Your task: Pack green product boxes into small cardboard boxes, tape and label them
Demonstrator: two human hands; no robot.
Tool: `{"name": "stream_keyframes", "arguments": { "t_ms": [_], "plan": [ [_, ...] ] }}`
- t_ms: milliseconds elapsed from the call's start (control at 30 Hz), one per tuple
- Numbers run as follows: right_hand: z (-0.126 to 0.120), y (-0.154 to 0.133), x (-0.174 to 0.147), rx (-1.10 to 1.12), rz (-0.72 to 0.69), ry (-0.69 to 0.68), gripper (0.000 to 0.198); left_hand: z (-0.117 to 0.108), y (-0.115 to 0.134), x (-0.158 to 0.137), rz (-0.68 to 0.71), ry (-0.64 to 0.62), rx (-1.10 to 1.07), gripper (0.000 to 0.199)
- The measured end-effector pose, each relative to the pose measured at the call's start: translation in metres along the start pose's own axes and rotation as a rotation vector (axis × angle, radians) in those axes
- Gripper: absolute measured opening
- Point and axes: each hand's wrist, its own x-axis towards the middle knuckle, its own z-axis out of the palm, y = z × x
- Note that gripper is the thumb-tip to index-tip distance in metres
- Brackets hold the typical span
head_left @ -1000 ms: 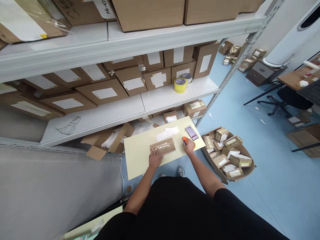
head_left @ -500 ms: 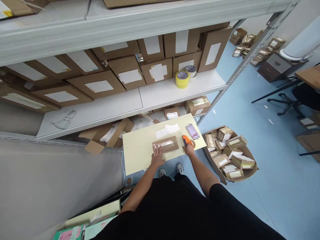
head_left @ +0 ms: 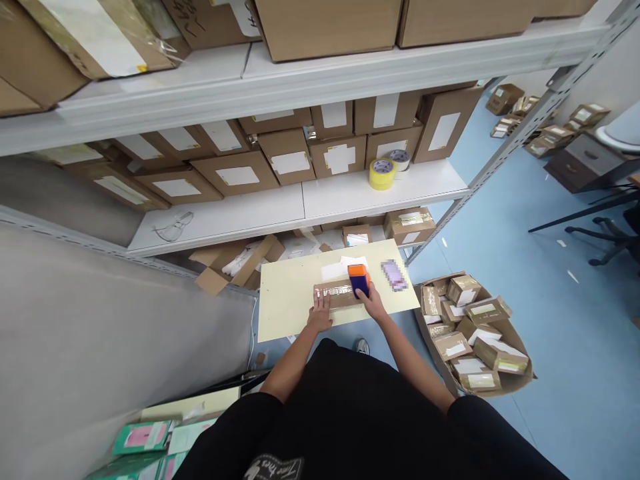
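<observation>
A small, flat brown cardboard box (head_left: 342, 299) with shiny clear tape along its top lies on the cream board (head_left: 285, 303). My left hand (head_left: 321, 316) rests on the left part of the box, fingers stretched out. My right hand (head_left: 372, 303) grips an orange and dark blue tape dispenser (head_left: 359, 277) over the right end of the box. Whether the dispenser touches the box I cannot tell. White paper slips (head_left: 335, 271) lie just behind the box, partly hidden by the dispenser. A blurred-out purple item (head_left: 395, 275) sits on the board's right side.
Metal shelving (head_left: 280, 220) with rows of labelled cartons stands ahead. It carries a yellow tape roll (head_left: 382, 175) and a white one beside it. An open carton (head_left: 240, 263) is left behind the board. A large carton (head_left: 440, 367) of small parcels stands on the floor at right.
My right hand has brought the tape dispenser left from the board's right side to above the box's right end. My left hand stays on the box. The head view has shifted.
</observation>
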Motion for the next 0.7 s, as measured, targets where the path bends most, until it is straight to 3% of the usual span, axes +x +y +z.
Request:
{"name": "stream_keyframes", "arguments": {
  "t_ms": [100,200,500,600,700],
  "plan": [
    [0.018,-0.015,0.001,0.199,-0.017,-0.075,0.049,-0.005,0.004,-0.002,-0.028,-0.038,0.064,0.118],
    [0.025,-0.01,0.003,0.238,-0.027,-0.12,0.046,-0.008,0.006,-0.003,-0.039,-0.048,0.077,0.118],
    [0.013,0.01,0.002,0.217,-0.04,-0.203,0.045,-0.017,0.008,-0.005,-0.061,-0.082,-0.003,0.12],
    [0.008,0.009,0.002,0.216,-0.044,-0.244,0.046,-0.04,0.009,-0.001,-0.073,-0.069,-0.086,0.104],
    [0.005,0.011,0.001,0.207,-0.033,-0.264,0.048,-0.072,0.012,0.01,-0.035,0.123,-0.295,0.069]
  ]
}}
